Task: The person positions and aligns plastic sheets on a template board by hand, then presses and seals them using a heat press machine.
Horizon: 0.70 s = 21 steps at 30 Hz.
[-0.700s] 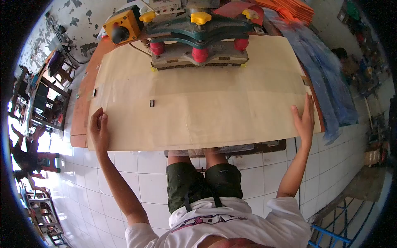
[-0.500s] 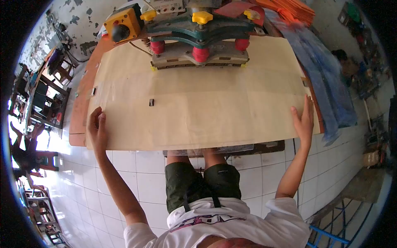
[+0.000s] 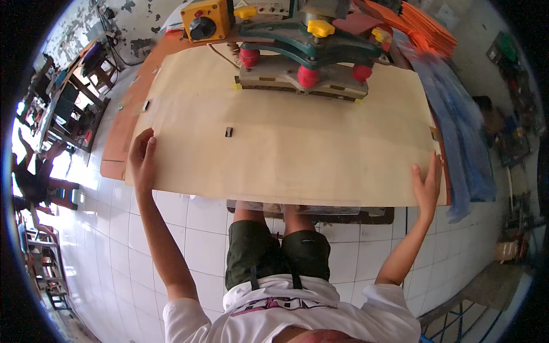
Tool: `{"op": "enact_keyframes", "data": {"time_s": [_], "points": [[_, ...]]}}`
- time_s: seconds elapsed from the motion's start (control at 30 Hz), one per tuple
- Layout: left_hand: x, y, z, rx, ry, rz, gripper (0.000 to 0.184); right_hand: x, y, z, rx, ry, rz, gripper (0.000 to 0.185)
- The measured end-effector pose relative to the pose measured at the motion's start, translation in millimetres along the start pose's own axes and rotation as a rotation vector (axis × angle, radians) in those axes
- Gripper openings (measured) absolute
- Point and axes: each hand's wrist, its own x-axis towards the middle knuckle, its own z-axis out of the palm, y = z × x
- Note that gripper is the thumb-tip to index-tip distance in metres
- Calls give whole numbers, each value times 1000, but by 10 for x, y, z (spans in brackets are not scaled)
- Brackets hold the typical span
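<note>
This is a workshop, with a press machine (image 3: 291, 37), yellow control box (image 3: 217, 16) and stacked orange material (image 3: 426, 28).

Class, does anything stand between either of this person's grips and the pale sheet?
Nothing visible does: the left grip and right grip are at the left and right edges of the pale sheet, with no object between. One small dark piece lies farther in, and the press stands over the far part, away from both.

A broad cream sheet (image 3: 320, 154), smooth but faintly creased, lies flat and unfolded, reaching beneath the green-armed press (image 3: 291, 41), out past both its sides, with most spread before it.
</note>
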Motion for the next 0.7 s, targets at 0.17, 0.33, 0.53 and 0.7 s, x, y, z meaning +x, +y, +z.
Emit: {"op": "enact_keyframes", "data": {"time_s": [0.17,0.33,0.53,0.7], "points": [[11,-24,16,18,4,23,35,4,124,42,4,-12,-5,79],[20,-5,20,-8,16,-5,34,-5,108,24,-1,-19,-10,78],[-1,21,24,7,8,-4,34,-15,52,-15,-24,-2,-19,75],[14,-23,19,19,7,-61,33,-4,36,-32,-29,-14,-20,75]]}}
